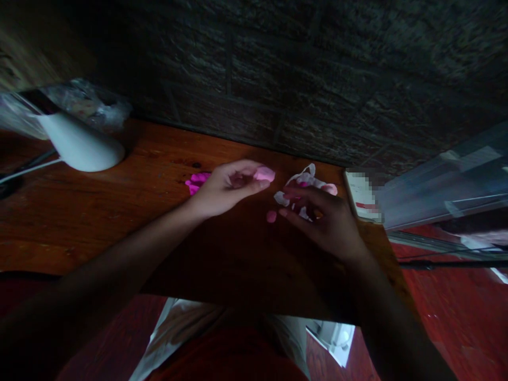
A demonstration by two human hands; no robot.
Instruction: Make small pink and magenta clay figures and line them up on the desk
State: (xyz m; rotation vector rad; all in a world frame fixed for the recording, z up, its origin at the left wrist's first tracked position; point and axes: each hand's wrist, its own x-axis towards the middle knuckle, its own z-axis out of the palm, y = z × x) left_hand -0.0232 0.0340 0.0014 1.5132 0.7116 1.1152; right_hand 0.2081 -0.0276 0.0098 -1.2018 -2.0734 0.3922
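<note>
Nearest: red top (232, 362) and pale trousers (161, 336) are showing below the desk (119, 211); red floor (456, 312) is showing to either side.

Desk, near to far: right hand (331, 225) is hovering over the right half, thumb and index standing apart with a visible gap. Pink bit (271, 216) is lying just beside the thumb tip. White flake (281, 198) is sitting at the index tip; can't tell if they're touching.

Left hand (222, 190) is pinching pink piece (264, 173) between thumb and fingers, left of the right hand and above the desk. Magenta piece (197, 182) is lying on the desk, partly hiding behind the left hand. White scraps (311, 177) are lying loosely bunched beyond the right hand, which is partly covering them.

Farther: box (359, 193) is lying near the right edge, clear panel (448, 180) standing beyond it. White stand (81, 143) is tilting in view at left, cord trailing; clear plastic (107, 111) is bunching behind. Dark brick wall (254, 74) is backing everything.
</note>
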